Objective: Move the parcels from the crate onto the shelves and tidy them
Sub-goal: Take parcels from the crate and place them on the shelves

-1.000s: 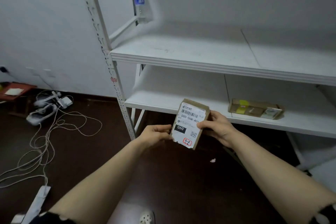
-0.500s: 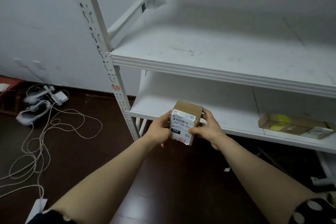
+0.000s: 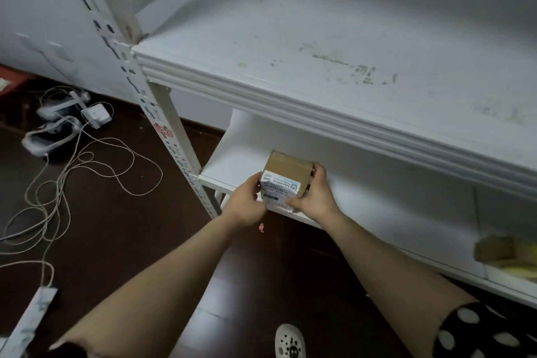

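Carried forward since a second ago, small box (image 3: 286, 173) now seemingly rests on lower shelf (image 3: 232, 166), near left end, left hand (image 3: 247, 203) and right hand (image 3: 315, 197) both gripping; blurred parcel (image 3: 505, 253) already shelved right; crate unseen.

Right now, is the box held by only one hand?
No, the left hand and the right hand both grip the box, one on each side.

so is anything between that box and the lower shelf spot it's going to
Nothing visible. The left hand and right hand hold the box at the front edge of the lower shelf; behind the box its board is bare, and the other parcel lies far right.
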`<act>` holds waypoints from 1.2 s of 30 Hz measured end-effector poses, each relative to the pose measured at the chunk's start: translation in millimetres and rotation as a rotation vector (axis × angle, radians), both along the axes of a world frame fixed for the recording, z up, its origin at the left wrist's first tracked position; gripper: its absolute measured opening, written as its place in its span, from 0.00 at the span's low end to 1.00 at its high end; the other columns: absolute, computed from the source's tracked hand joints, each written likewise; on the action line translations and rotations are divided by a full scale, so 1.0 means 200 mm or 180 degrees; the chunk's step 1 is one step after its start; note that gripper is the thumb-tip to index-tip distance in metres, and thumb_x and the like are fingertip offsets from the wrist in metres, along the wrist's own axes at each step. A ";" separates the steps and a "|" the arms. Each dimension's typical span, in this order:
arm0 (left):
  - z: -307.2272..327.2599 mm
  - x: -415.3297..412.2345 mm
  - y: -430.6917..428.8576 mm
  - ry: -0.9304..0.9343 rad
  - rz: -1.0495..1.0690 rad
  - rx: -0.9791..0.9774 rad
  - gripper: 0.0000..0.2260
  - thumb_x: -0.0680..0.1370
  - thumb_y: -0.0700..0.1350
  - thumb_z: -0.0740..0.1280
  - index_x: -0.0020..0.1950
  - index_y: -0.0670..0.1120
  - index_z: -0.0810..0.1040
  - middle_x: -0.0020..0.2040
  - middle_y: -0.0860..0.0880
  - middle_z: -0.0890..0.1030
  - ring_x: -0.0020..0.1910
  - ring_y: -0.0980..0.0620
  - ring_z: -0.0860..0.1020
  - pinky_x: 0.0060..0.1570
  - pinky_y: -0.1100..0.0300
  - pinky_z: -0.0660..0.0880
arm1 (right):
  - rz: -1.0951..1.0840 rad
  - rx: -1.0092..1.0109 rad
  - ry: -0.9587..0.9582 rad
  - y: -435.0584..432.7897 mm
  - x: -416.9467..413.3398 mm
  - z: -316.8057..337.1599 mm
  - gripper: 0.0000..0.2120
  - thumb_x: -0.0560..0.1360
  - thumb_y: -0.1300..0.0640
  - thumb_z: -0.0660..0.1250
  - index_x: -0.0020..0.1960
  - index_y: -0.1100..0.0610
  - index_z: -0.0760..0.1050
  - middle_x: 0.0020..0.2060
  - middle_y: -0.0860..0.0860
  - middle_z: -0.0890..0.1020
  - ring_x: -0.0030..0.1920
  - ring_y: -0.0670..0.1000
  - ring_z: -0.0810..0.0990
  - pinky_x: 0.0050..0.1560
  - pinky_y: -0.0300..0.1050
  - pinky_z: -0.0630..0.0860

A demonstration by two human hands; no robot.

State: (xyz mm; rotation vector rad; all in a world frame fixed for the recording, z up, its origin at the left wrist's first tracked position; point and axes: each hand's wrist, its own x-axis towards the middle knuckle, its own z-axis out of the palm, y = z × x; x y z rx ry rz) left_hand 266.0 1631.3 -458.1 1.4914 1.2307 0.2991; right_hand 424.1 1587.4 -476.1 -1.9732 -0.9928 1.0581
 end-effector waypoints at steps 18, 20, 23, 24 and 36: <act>0.07 0.04 0.02 0.0758 0.0186 -0.0257 0.37 0.73 0.32 0.63 0.78 0.44 0.49 0.76 0.43 0.60 0.74 0.44 0.61 0.70 0.51 0.65 | -0.0052 -0.0432 -0.0022 0.01 0.09 -0.05 0.61 0.64 0.60 0.79 0.77 0.53 0.35 0.76 0.56 0.53 0.75 0.55 0.56 0.70 0.46 0.60; 0.17 0.01 -0.04 0.0856 0.0060 -0.0227 0.35 0.74 0.34 0.65 0.78 0.43 0.53 0.75 0.41 0.62 0.73 0.42 0.64 0.69 0.49 0.67 | -0.0166 -0.0484 0.0008 -0.11 0.10 0.03 0.61 0.65 0.60 0.79 0.77 0.51 0.35 0.76 0.55 0.52 0.74 0.56 0.58 0.69 0.46 0.63; 0.33 -0.01 -0.15 0.0998 -0.0311 -0.0116 0.27 0.75 0.34 0.64 0.74 0.40 0.62 0.69 0.40 0.70 0.66 0.41 0.71 0.64 0.51 0.71 | -0.0310 -0.0486 0.0029 -0.28 0.09 0.20 0.60 0.65 0.59 0.79 0.77 0.50 0.37 0.76 0.55 0.53 0.74 0.56 0.61 0.70 0.48 0.66; 0.40 -0.01 -0.20 0.1056 -0.0487 -0.0045 0.26 0.75 0.34 0.64 0.73 0.40 0.64 0.68 0.40 0.72 0.63 0.42 0.73 0.63 0.53 0.72 | -0.0359 -0.0473 0.0001 -0.35 0.08 0.28 0.59 0.65 0.58 0.79 0.78 0.51 0.38 0.76 0.55 0.55 0.74 0.56 0.61 0.70 0.50 0.65; 0.86 0.02 -1.13 0.1095 -0.2931 0.0984 0.28 0.74 0.39 0.66 0.74 0.42 0.64 0.69 0.44 0.72 0.67 0.47 0.72 0.63 0.60 0.69 | -0.1834 -0.0241 -0.0200 -1.66 -0.34 0.79 0.49 0.66 0.55 0.78 0.77 0.54 0.52 0.72 0.56 0.63 0.70 0.55 0.67 0.67 0.52 0.70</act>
